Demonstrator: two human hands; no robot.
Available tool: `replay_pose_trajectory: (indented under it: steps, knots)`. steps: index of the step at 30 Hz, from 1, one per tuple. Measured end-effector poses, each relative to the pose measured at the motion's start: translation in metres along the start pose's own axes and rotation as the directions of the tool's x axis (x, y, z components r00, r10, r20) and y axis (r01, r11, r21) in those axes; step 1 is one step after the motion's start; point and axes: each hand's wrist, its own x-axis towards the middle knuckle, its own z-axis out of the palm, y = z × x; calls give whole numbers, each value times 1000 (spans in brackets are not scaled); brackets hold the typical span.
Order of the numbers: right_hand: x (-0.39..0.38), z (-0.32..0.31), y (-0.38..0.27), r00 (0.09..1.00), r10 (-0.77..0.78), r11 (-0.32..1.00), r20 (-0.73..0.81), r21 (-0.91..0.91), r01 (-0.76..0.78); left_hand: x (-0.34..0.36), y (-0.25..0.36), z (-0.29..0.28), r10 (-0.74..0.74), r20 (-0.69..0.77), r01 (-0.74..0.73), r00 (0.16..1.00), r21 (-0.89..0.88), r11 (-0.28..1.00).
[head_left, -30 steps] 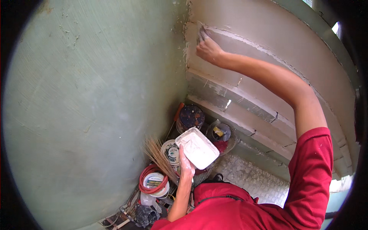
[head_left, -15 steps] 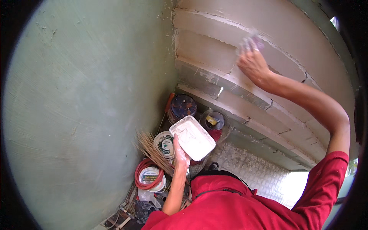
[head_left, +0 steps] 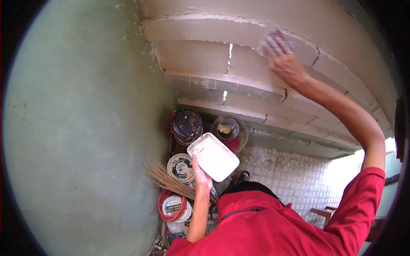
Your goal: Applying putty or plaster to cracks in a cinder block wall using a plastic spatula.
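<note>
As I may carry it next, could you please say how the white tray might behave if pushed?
The white tray would probably tip if pushed down on its right edge, since the left hand grips its left side. Its paste looks uneven and thick, so sloshing seems unlikely.

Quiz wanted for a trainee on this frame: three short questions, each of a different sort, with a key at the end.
1. What does the left hand hold?
A) a hammer
B) a white tray of pale paste
C) a paint roller

2. True or false: the right hand is lower in the picture than the tray.

3. Fill in: the coiled hose at the white-topped bucket is ____ in colour.

Key:
1. B
2. False; it is higher, holding a blurred purple-and-white thing.
3. Red
</note>
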Motion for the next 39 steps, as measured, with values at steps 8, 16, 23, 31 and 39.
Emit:
replay_pose_trajectory:
  steps: [8, 16, 23, 31, 39]
  knots:
    - [-58, -34, 29, 994, 95, 994, 44, 46, -97, -4, 7, 25, -20, 49, 18, 999, 33, 999]
    - [114, -47, -36, 931, 5, 990, -364, 134, 47, -4, -18, 53, -90, 172, 72, 981, 106, 992]
    - [63, 6, -23, 990, -83, 988, -112, 122, 97, -5, -26, 47, -138, 142, 120, 980, 127, 985]
    - [-77, -22, 41, 933, 71, 987, 353, -158, -15, 12, -13, 46, -106, 132, 87, 986, 139, 986]
    - [26, -60, 7, 999, -14, 988, 39, 157, 8, 3, -14, 58, -77, 148, 60, 986, 117, 991]
